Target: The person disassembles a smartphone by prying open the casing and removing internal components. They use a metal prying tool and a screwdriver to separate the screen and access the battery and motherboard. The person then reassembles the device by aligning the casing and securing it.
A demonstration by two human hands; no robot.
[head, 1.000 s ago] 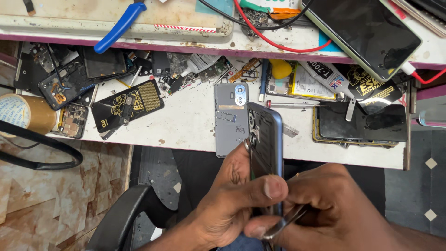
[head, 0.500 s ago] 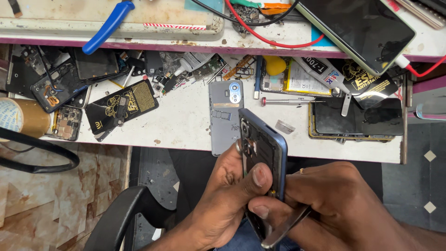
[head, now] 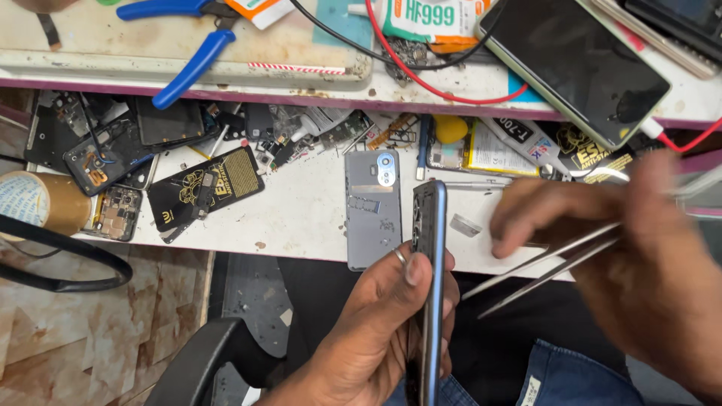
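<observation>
The left hand [head: 383, 323] grips an opened phone body [head: 429, 286] edge-on, above the lap and just in front of the bench edge [head: 301, 244]. The thumb crosses the near face of the frame; the remaining fingers wrap the far side, closed firmly around it. The blue frame rim faces the camera, with the camera end pointing away from the palm.

The right hand [head: 639, 263], blurred, pinches metal tweezers [head: 549, 263] between thumb and forefinger. The tweezer tips point toward the phone body but stand apart from it, to the right of the left-hand fingertips. Whether the tips hold anything cannot be told.

Handling judgement: the phone body is light, rigid and thin, with exposed internals that are likely fragile. Hold it by the frame edges only, as the left hand does; avoid pressing the open face. The smooth rim may slip under a loose grip.

A detached grey back cover [head: 372, 207] lies flat on the bench, just beyond the left thumb tip.
</observation>
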